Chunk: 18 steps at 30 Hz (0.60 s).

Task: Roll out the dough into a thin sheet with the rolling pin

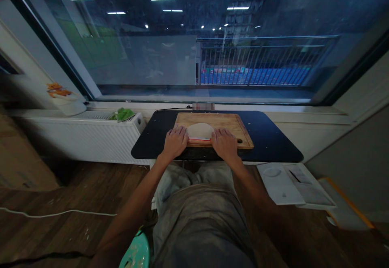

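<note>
A flattened piece of pale dough (200, 131) lies on a wooden cutting board (219, 118). Across the dough's near edge runs a thin rolling pin (199, 140), showing red and white between my hands. My left hand (176, 141) bends over its left end, beside the dough. Over the right end curls my right hand (225, 143), close to the hole in the board's corner. Both hands hide the pin's ends, and my fingers point away from me.
The board rests on a black tabletop (273, 142) with small crumbs, below a large window. Left of it stands a white radiator (91, 138) bearing a green packet (124, 114) and a white pot (69, 105). A teal stool (136, 251) and an open white box (279, 185) are lower down.
</note>
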Tool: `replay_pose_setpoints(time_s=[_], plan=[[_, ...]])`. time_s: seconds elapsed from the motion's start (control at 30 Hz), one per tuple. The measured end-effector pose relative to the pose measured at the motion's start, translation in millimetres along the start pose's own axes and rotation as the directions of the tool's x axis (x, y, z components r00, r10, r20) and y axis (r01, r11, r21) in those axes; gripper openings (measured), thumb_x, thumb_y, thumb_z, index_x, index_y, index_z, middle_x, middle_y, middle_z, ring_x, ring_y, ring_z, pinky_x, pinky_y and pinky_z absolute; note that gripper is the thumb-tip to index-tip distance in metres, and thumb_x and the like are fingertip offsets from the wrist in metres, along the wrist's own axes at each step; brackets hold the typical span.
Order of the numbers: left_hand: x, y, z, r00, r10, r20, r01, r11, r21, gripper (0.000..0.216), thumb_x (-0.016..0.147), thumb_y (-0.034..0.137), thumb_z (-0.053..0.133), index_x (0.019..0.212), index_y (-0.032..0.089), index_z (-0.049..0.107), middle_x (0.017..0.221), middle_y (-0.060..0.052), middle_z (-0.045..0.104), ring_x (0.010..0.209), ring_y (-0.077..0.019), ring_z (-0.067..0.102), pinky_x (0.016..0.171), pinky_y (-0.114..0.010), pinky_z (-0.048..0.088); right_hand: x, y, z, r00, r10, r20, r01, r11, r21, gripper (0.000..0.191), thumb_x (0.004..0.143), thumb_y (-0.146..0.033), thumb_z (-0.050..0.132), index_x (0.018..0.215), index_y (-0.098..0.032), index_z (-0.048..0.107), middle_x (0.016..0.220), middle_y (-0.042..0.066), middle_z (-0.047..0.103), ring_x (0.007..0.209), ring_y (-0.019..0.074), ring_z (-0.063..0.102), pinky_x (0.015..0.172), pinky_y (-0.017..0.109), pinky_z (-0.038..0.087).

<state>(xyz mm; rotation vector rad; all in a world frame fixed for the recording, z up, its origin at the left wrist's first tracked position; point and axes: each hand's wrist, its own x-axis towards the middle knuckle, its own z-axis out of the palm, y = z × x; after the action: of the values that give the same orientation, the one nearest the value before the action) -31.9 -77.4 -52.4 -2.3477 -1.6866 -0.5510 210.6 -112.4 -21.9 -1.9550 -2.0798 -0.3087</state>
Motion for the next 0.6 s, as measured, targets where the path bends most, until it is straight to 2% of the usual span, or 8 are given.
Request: replay_pose_setpoints(time_s=[0.2, 0.43, 0.6], plan=[[16.0, -0.1, 2.7, 1.0, -0.013, -0.025, 0.014, 1.0, 0.012, 0.046, 0.117, 0.033, 0.035, 0.148, 0.024, 0.067, 0.158, -0.013, 0.07, 0.162, -0.0317, 0.05, 0.126, -0.054, 0.046, 20.6, 3.6, 5.2, 1.0, 0.011, -0.009, -0.011, 1.0, 0.004, 0.05, 0.121, -0.037, 0.033, 0.133, -0.017, 0.077, 0.137, 0.017, 0.077, 0.134, 0.0308, 0.064, 0.109, 0.039, 0.046], [47.4, -0.8, 6.3, 0.999, -0.044, 0.006, 0.043, 0.998, 0.052, 0.052, 0.116, 0.032, 0.033, 0.155, 0.017, 0.064, 0.158, -0.018, 0.07, 0.161, -0.0354, 0.051, 0.119, -0.058, 0.049, 55.9, 11.7, 6.8, 0.998, 0.002, 0.058, -0.003, 1.0, 0.016, 0.049, 0.12, -0.037, 0.034, 0.138, -0.018, 0.076, 0.144, 0.016, 0.076, 0.137, 0.0322, 0.065, 0.111, 0.042, 0.048], [48.4, -0.7, 6.6, 0.999, -0.04, 0.021, 0.039, 0.998, 0.047, 0.051, 0.115, 0.032, 0.035, 0.155, 0.017, 0.063, 0.159, -0.018, 0.069, 0.159, -0.0348, 0.052, 0.117, -0.057, 0.051, 59.1, 14.1, 8.7, 0.996, -0.022, 0.092, 0.02, 1.0, 0.021, 0.046, 0.117, -0.033, 0.041, 0.149, -0.02, 0.071, 0.149, 0.016, 0.074, 0.14, 0.0322, 0.063, 0.113, 0.043, 0.047]])
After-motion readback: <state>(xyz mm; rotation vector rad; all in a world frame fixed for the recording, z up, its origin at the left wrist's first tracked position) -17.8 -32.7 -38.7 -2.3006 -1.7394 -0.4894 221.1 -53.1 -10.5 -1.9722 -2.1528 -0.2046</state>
